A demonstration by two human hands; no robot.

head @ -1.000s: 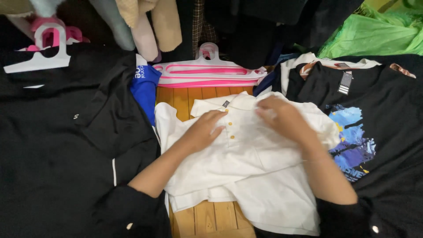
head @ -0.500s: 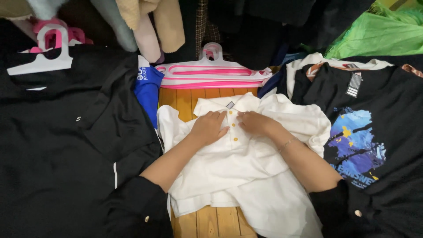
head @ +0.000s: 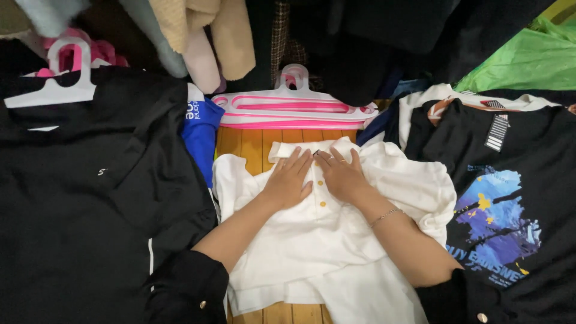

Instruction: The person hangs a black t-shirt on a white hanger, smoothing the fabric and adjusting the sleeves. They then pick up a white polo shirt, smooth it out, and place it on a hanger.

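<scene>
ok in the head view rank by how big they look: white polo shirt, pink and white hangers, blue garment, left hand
1. white polo shirt
2. pink and white hangers
3. blue garment and left hand look about alike; the garment is partly hidden, so unranked.

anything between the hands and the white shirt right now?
Nothing visible. The left hand and the right hand both lie flat on the white shirt, either side of its button strip just below the collar. The pink and white hangers lie beyond the collar, apart from the hands.

Left hand (head: 288,180) and right hand (head: 341,175) lie flat, palms down (fingers spread), nearly touching.
</scene>
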